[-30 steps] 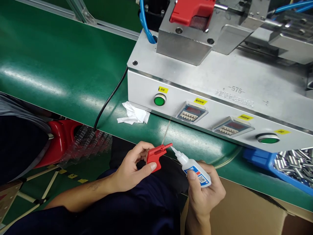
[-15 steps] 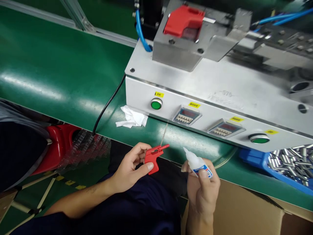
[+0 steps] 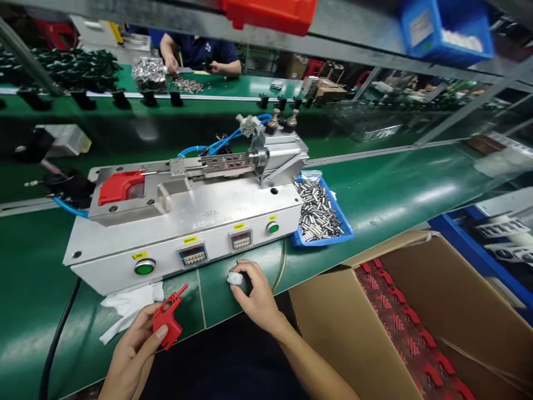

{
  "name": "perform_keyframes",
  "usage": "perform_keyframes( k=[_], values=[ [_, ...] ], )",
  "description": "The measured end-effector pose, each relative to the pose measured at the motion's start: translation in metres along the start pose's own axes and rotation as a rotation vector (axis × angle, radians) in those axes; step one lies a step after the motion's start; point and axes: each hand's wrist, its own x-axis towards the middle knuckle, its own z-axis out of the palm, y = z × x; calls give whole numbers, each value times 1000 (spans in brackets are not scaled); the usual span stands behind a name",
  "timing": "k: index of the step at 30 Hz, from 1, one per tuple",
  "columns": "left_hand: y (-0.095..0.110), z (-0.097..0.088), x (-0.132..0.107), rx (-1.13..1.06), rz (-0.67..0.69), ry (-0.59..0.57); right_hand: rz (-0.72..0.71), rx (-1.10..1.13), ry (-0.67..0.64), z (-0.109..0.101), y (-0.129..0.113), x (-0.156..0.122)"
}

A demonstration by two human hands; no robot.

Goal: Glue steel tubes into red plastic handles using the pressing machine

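My left hand (image 3: 139, 341) pinches a red pistol-shaped plastic part (image 3: 167, 322) between thumb and fingers, its thin rod pointing up and right. On the green bench edge, my right hand (image 3: 258, 297) has thumb and fingers curled around a small white glue bottle (image 3: 235, 278); only one end of the bottle shows. Just beyond both hands stands a white machine (image 3: 175, 250) with green buttons and small displays. Another red part (image 3: 120, 187) sits in the metal fixture at its left end. A crumpled white cloth (image 3: 133, 305) lies beside my left hand.
A blue bin (image 3: 347, 232) of short metal tubes stands right of the machine. An open carton (image 3: 333, 328) with rows of red parts is at the lower right. Overhead runs a shelf (image 3: 350, 41) with a blue bin (image 3: 428, 33). Across the bench, a person (image 3: 225, 53) handles small parts.
The view has swung up and right, bringing the whole machine and carton into sight. My right hand has lowered the glue bottle to the bench. The red part stays in my left hand.
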Motion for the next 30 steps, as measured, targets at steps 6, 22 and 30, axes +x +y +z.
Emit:
perform_keyframes(
  k=[6,22,30],
  values=[
    [-9,-3,1,76,8,-39,-178,-156,3,-41,-11,-13],
    [8,5,21,89,34,-165,354,-888,-67,-203,2,143],
    [8,-16,28,110,12,-322,286,-728,-32,-211,-31,119]
  ],
)
